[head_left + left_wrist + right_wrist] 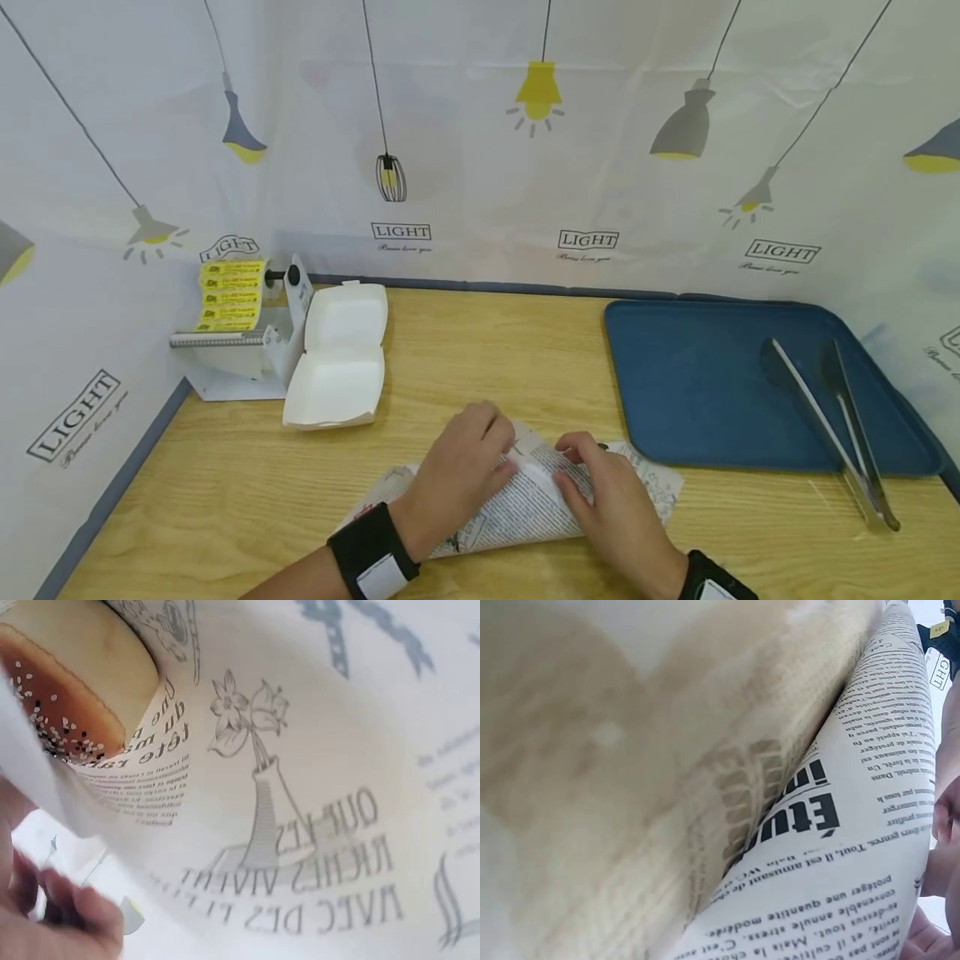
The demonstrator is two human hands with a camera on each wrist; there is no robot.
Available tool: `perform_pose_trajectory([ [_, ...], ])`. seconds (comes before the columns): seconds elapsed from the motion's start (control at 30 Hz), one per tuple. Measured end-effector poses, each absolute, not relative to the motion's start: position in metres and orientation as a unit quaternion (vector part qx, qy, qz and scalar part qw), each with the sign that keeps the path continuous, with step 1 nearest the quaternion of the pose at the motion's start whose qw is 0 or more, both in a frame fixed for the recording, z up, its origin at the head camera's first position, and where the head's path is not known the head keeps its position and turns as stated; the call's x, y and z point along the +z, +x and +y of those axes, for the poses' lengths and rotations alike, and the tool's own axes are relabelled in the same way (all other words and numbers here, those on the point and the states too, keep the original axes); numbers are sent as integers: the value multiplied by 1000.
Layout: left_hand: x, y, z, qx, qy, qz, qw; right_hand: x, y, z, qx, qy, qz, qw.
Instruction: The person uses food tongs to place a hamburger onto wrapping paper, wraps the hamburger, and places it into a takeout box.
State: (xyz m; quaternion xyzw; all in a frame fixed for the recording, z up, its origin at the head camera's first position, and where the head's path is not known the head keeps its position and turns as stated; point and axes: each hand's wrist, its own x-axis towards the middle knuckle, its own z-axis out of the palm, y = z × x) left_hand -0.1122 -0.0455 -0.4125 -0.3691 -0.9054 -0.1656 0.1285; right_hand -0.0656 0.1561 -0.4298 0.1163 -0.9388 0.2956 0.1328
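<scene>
A sheet of printed wrapping paper (525,500) lies folded over on the table close in front of me, rising to a peak between my hands. My left hand (461,467) grips the paper's upper fold from the left, fingers bent over its edge. From the right, my right hand (611,492) holds the same fold with thumb in front and curled fingers toward the back. Inside the paper, the left wrist view shows a seeded bun (60,682), brown with black and white sesame on one face and paler beside it. The head view hides the bun under the paper.
At the back left stands a label dispenser (240,358) with a roll of yellow labels, beside an opened white takeaway box (337,383). To the right is a blue tray (697,392), with metal tongs (862,475) lying across it and over its front edge.
</scene>
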Motion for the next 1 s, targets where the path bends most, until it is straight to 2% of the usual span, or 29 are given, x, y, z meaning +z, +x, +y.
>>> perform_pose_trajectory([
  [0.13,-413,-111,-43,-125,-433,-885,120,-430,-65,156,297,114,-939,129],
  [0.27,-414,-108,-40,-93,-456,-879,102,-431,-64,157,297,116,-939,130],
  [0.5,-419,-99,-41,-103,-438,-893,18,-434,-63,158,288,141,-936,144],
  [0.77,-424,-92,-38,-95,-435,-895,-10,-435,-58,162,217,138,-960,112],
  [1.0,-423,-89,-37,-71,-428,-900,-37,-417,-55,194,264,97,-953,109],
])
